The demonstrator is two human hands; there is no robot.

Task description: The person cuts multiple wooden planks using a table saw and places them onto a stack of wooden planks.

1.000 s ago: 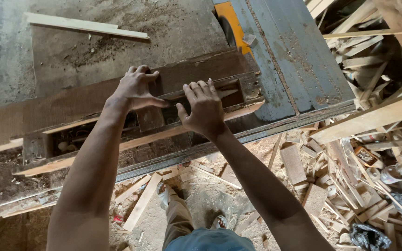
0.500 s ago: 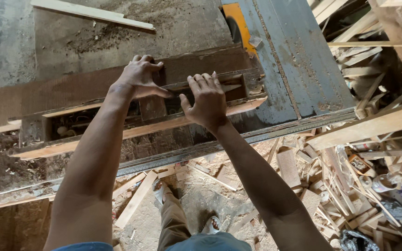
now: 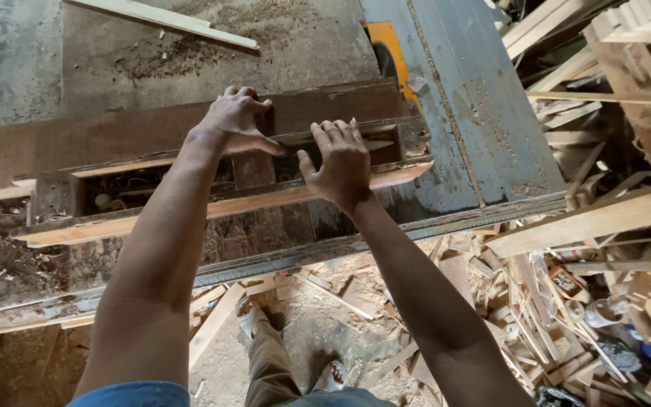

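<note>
Rough dark wood board [image 3: 114, 139]; matt, dusty metal table [image 3: 484, 128].

Bare forearms, blue short sleeve [image 3: 133, 393] at the left shoulder, khaki trousers [image 3: 269, 362], open sandals [image 3: 246, 315].

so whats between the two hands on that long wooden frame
In the head view, a short upright wooden block crosses the frame between the left hand and the right hand. The left thumb reaches along the frame's top rail towards the right hand.

Two hands [image 3: 239, 120], one dark plank [image 3: 152, 132], one pale strip [image 3: 163, 19] (scraps uncountable)
</note>
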